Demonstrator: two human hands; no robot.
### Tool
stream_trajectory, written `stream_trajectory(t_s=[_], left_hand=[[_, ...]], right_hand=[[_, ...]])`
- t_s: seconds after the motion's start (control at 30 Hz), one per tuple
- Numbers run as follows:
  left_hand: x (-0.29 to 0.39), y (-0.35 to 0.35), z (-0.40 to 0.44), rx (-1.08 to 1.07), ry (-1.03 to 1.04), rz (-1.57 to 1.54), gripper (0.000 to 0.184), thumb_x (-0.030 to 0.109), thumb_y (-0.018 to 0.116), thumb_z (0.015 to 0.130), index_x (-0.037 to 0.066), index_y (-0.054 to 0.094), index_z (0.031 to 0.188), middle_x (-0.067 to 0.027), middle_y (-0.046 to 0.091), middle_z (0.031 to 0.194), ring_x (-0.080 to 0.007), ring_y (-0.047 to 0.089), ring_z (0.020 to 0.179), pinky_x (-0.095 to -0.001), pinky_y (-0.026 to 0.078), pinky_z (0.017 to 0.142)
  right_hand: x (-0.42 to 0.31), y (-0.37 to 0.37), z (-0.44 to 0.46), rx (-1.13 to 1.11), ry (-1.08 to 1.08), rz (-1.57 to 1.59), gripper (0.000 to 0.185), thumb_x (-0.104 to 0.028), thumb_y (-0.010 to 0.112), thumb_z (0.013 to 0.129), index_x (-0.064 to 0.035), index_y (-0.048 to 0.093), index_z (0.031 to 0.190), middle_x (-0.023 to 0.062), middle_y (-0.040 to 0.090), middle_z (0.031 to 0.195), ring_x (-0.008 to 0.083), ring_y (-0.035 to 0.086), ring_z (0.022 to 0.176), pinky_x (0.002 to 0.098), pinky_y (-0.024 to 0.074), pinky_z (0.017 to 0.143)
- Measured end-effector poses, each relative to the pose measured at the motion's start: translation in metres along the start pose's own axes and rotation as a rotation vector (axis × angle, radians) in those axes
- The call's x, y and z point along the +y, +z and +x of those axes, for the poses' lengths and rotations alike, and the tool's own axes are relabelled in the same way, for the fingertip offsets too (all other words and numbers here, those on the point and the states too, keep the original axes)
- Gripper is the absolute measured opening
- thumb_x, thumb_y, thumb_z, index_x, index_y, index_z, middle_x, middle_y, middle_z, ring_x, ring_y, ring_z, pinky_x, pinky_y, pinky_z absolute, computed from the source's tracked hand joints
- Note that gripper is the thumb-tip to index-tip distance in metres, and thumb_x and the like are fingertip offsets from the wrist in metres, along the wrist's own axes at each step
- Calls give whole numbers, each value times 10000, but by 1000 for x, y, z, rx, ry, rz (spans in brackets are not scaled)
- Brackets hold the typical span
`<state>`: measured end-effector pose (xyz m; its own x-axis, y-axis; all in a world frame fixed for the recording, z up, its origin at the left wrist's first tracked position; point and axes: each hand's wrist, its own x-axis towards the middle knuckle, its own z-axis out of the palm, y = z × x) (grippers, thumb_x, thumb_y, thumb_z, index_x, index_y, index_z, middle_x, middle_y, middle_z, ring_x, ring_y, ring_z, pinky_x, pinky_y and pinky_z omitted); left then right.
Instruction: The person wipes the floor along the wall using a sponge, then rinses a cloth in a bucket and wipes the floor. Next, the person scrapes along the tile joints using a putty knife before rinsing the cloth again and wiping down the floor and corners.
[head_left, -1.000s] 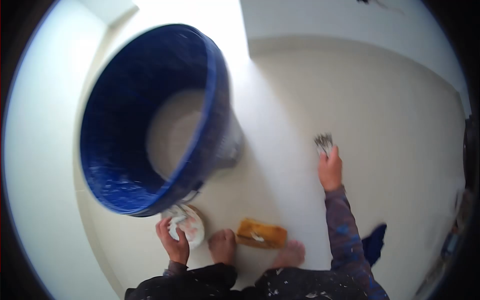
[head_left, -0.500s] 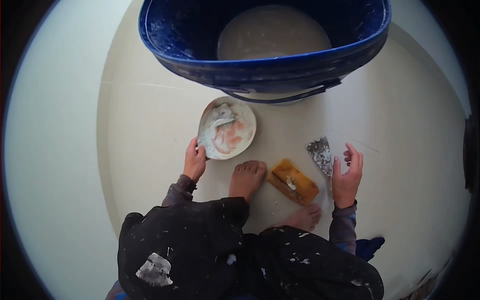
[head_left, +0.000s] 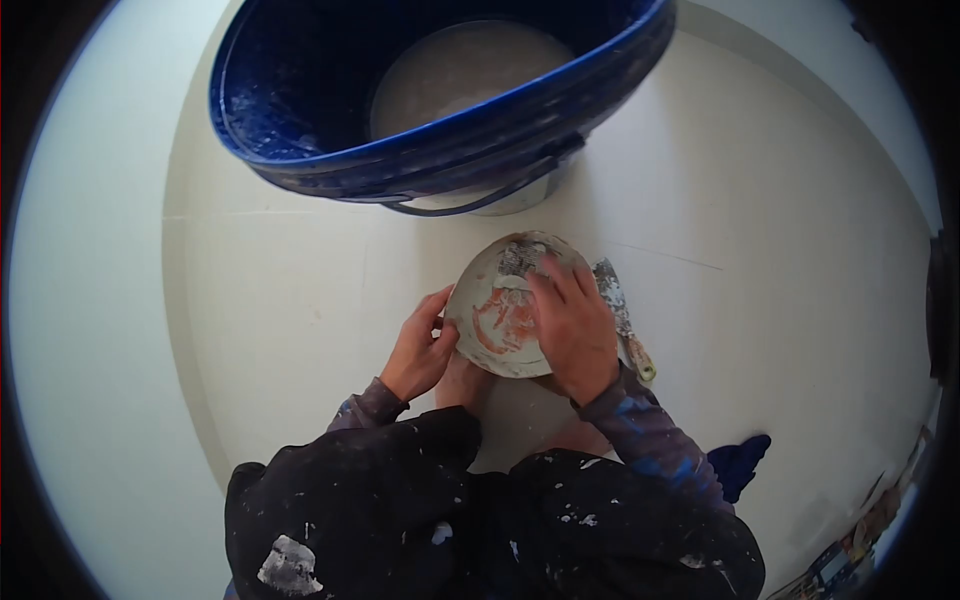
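A round, shallow dish (head_left: 490,335) with white and reddish smears is held in front of my feet. My left hand (head_left: 422,345) grips its left rim, thumb and fingers at the edge. Over the dish's right side reaches my right hand (head_left: 575,325), its fingers slightly apart and blurred, near a grey, textured patch (head_left: 520,258) at the top of the dish. Whether the right fingers touch anything is unclear. A putty knife (head_left: 612,292) smeared with white lies on the floor just right of that hand, its handle pointing down to the right.
A large blue bucket (head_left: 480,140) with greyish liquid and a hanging handle stands ahead. A dark blue cloth (head_left: 738,467) lies at the right of my knee. Assorted items (head_left: 835,565) sit at the lower right edge. White walls border the pale floor.
The dish has moved right with my left hand, now covering the orange sponge. My right hand let go of a scraper, which lies on the floor, and has moved left over the dish.
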<state>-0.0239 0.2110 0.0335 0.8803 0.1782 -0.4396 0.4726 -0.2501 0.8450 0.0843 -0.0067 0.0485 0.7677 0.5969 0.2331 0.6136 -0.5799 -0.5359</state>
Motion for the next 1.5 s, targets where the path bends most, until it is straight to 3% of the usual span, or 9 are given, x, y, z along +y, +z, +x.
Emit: stream_trajectory(t_s=[0.17,0.27,0.47,0.93,1.2,1.27,1.37,1.47,1.5], left_hand=[[5,-6,5,-102,193,85,582,28,544,933,20,401,1498,-243,652,1273,-367,653,1153,-410,537,948],[3,-17,7,-181,111,14,592,53,543,924,21,408,1499,-228,633,1240,-316,640,1093,-415,522,951],[28,14,18,-237,143,47,598,95,462,956,-43,383,1533,-247,600,1328,-312,597,1187,-378,447,1061],[-40,68,66,-391,158,-284,521,227,376,1051,-15,338,1512,-198,470,1451,-276,438,1391,-388,355,1175],[14,93,65,-332,212,-383,514,201,359,1047,-17,366,1512,-176,490,1464,-238,514,1328,-359,427,1119],[13,104,69,-336,203,-414,520,187,362,1033,-22,381,1509,-178,484,1479,-241,508,1339,-357,424,1120],[2,110,77,-266,573,138,544,177,387,1006,-29,398,1509,-183,493,1481,-254,525,1330,-363,427,1117],[17,110,69,-336,541,333,505,189,425,988,-73,527,1408,-197,506,1488,-275,545,1323,-381,431,1111],[20,111,65,-297,427,50,544,249,427,1003,-61,488,1445,-195,525,1469,-276,530,1337,-394,414,1132]], right_hand=[[-11,-5,12,-33,88,-148,570,-140,759,746,3,576,1266,184,565,1253,368,547,1172,424,496,980],[-19,18,5,-40,213,-37,534,-105,659,832,12,537,1338,235,564,1207,427,529,1171,493,457,1026],[9,-8,-15,-210,447,85,565,-93,778,767,-17,553,1280,193,500,1264,401,527,1126,475,463,976],[37,36,-73,-40,500,111,570,-151,875,712,-45,564,1177,193,570,1120,404,549,1058,485,460,917],[34,-21,-64,165,626,294,380,-48,741,781,-40,619,1141,168,631,1008,386,591,953,461,501,845],[54,-16,-64,357,319,-26,346,-44,674,821,-15,644,1165,166,667,997,366,622,964,454,526,836],[39,4,-64,277,378,-13,311,-39,616,844,6,648,1150,163,680,1013,348,636,992,454,530,858],[24,18,-73,260,370,148,315,-42,602,841,4,648,1149,180,692,1006,360,643,991,454,527,859],[17,19,-76,245,353,249,314,-52,602,845,7,645,1150,186,692,1001,365,646,979,455,526,860]])
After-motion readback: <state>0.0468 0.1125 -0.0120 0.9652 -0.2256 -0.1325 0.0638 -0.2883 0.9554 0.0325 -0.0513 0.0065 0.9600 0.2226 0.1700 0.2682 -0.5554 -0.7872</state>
